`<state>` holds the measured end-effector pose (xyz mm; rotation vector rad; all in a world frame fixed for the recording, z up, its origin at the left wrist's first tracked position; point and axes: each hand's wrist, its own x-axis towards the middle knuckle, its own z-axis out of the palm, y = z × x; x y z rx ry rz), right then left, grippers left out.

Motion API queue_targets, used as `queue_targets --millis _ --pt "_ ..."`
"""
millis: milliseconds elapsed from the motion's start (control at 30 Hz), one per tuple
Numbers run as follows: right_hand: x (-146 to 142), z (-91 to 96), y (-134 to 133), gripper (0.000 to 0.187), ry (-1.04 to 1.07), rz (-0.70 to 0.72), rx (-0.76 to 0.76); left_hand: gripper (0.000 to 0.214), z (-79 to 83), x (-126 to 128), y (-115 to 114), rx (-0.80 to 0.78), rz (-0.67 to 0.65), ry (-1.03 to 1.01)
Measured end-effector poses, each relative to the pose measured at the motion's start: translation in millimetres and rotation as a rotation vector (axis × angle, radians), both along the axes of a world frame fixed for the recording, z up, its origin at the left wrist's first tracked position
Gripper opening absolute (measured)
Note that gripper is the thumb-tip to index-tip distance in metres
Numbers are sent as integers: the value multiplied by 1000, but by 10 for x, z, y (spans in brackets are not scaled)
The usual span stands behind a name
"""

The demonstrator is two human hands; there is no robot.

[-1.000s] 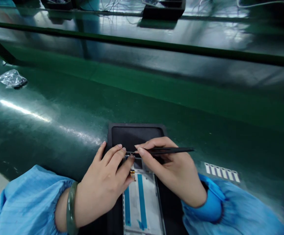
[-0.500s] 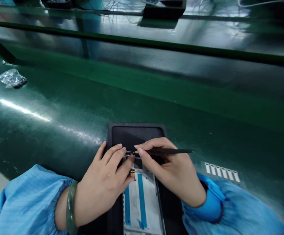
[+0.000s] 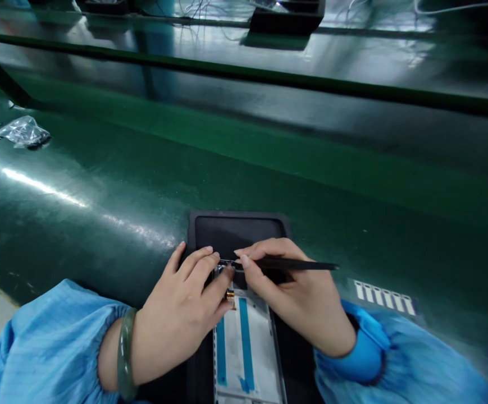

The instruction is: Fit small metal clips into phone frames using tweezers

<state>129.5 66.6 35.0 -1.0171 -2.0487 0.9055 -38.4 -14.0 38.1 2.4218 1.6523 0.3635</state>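
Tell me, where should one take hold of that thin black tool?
Pinch the black tweezers near the pointed left end, coming from the right, as the right hand does. They lie nearly flat, tip aimed left at the white frame, tail sticking out right; gripping close to the tip probably gives steadier control.

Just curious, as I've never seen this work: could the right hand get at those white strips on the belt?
Probably yes. The white strips lie on the bare belt close beside the right hand, with nothing between them. That hand is gripping a black tool, though, which might hamper picking them up.
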Motion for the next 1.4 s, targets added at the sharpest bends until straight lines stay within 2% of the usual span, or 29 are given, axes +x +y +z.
queue_targets --millis 467,700,1000,1400 --pt "-8 11 -34 4 -37 23 44 34 18 13 14 -6 8 -24" --pt "16 -4 -21 9 -3 -22 11 35 16 13 13 -15 6 -18" --pt "-6 1 -22 3 -33 -10 3 35 18 10 9 -2 9 -13" --pt "-4 -10 -10 5 -10 -26 -28 35 6 8 0 1 3 -11"
